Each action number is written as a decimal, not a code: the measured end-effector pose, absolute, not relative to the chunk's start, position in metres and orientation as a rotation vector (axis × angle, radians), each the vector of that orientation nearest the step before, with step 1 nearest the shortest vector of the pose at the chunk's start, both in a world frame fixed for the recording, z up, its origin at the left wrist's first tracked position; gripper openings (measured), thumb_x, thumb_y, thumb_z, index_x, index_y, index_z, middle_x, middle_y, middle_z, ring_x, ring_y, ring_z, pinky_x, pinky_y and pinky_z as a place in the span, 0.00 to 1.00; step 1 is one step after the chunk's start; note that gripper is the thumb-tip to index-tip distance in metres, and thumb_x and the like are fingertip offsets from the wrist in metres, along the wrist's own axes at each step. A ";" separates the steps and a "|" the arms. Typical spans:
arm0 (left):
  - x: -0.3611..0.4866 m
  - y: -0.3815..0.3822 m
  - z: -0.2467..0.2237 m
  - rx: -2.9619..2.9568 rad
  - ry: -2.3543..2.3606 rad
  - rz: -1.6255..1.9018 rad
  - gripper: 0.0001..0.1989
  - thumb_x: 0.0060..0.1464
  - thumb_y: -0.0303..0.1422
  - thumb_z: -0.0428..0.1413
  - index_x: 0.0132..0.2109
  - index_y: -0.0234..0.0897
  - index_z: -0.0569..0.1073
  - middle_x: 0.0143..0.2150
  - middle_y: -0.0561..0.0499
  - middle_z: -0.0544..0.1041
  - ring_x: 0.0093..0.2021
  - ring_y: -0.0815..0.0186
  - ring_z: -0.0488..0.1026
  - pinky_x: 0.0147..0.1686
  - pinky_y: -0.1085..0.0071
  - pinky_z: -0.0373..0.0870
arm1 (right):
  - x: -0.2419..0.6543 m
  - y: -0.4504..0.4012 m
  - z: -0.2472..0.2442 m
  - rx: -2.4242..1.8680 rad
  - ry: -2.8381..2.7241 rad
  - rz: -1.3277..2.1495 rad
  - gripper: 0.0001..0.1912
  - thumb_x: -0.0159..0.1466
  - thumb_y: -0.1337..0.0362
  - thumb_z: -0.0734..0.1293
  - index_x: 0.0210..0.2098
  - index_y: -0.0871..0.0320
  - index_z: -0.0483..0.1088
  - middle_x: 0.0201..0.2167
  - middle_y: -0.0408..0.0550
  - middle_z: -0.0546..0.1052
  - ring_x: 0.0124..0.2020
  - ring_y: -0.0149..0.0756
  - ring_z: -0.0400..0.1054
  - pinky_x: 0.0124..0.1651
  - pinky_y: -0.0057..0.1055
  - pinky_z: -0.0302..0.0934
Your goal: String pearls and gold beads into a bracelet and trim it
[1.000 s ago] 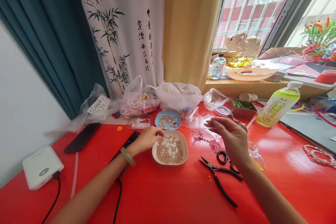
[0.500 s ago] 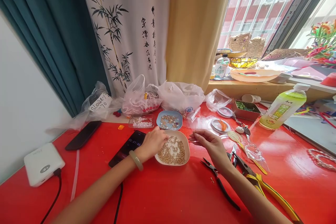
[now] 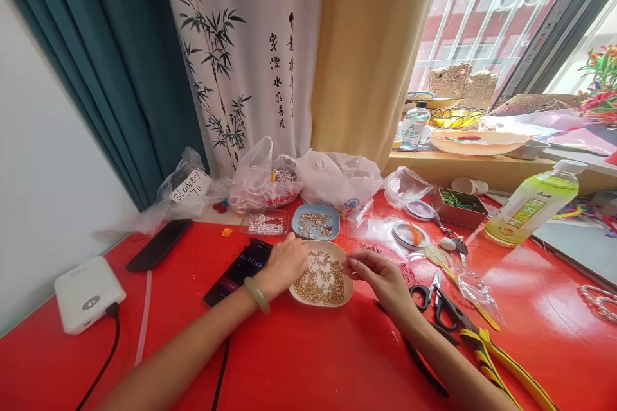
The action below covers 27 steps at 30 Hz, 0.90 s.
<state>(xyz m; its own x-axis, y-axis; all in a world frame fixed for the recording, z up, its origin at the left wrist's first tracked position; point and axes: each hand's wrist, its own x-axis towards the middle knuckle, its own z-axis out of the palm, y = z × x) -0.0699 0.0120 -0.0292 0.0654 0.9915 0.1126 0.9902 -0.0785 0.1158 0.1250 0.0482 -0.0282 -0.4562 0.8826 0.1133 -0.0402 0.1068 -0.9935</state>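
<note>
A cream dish (image 3: 295, 295) of small gold beads (image 3: 315, 282) sits on the red table between my hands. My left hand (image 3: 284, 264), with a pale bangle at the wrist, reaches over the dish's left rim. Its fingers are pinched together, and whatever they hold is too small to make out. At the right rim, my right hand (image 3: 378, 275) has thumb and fingertips closed in a pinch; what is between them cannot be made out. Behind the dish stands a blue dish (image 3: 295, 225) of mixed beads, beside a clear box (image 3: 265, 223) of white pearl beads.
A phone (image 3: 236, 273) showing a timer lies left of the dish. Black-handled pliers (image 3: 424, 366), scissors (image 3: 429, 298) and yellow-handled pliers (image 3: 501, 353) lie around my right forearm. A drink bottle (image 3: 533, 202) stands at right. Plastic bags (image 3: 337, 180) line the back.
My right hand has moved left to the dish's rim, baring the scissors and some red beads behind it. My left hand stays over the left rim. The whole view has shifted slightly.
</note>
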 end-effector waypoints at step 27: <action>-0.048 0.010 -0.034 0.906 1.062 1.246 0.10 0.38 0.32 0.61 0.30 0.31 0.73 0.30 0.48 0.74 0.32 0.69 0.69 0.35 0.74 0.63 | 0.111 0.027 -0.030 -0.925 -1.606 1.604 0.07 0.53 0.63 0.63 0.21 0.60 0.65 0.16 0.40 0.71 0.18 0.27 0.63 0.24 0.25 0.58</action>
<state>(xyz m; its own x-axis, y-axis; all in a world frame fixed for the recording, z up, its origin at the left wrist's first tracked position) -0.0481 0.0098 -0.0344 0.0080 0.9922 -0.1246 -0.2802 0.1218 0.9522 0.1108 0.0273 -0.0300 -0.5188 0.8546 -0.0197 0.0210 -0.0103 -0.9997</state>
